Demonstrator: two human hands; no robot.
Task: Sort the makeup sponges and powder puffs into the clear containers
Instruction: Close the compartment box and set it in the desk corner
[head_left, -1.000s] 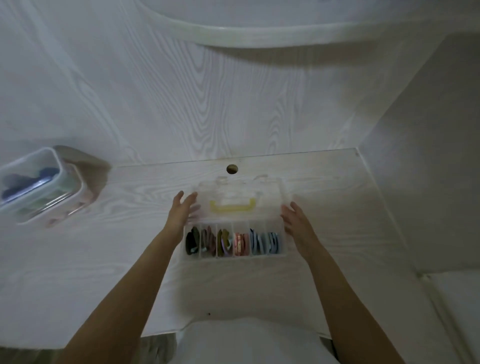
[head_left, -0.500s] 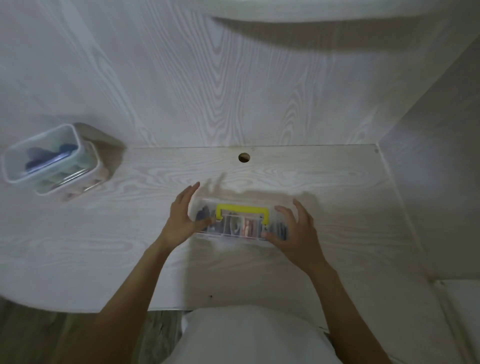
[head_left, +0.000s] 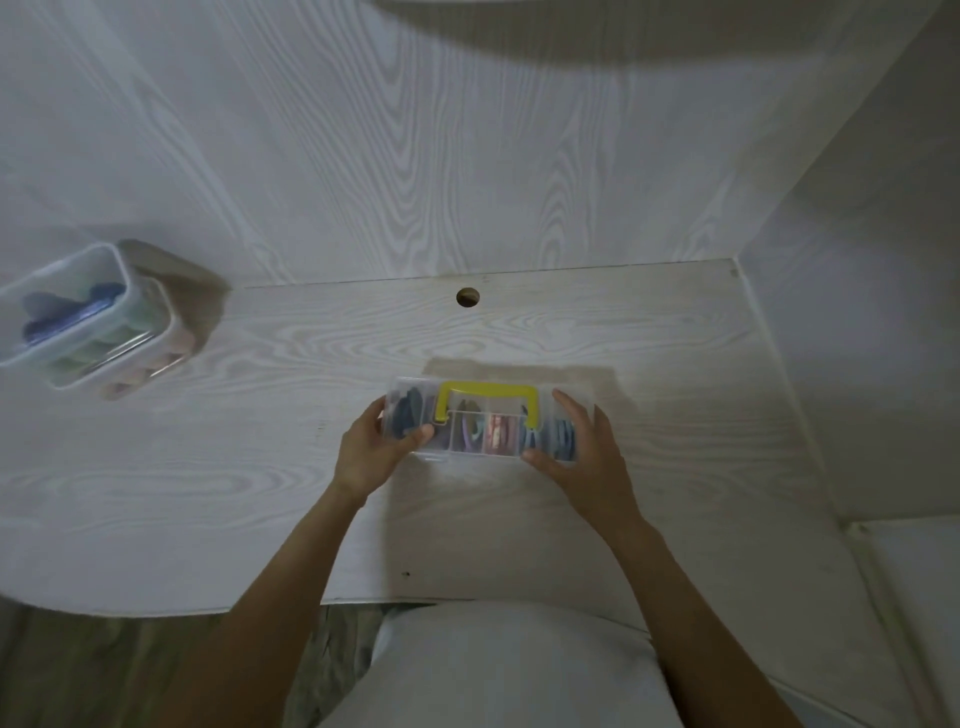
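Both hands gripped the clear box (head_left: 485, 428) mid-desk (head_left: 260, 467) — left hand (head_left: 371, 449) and right hand (head_left: 584, 449) curled round its ends, seemingly pressing its lid shut over sorted puffs (head_left: 408, 418) — while stacked tubs (head_left: 91, 317) sat far left.

No legible txt, labels, brand names or nos. anywhere; nothing readable on any container or surface in view.
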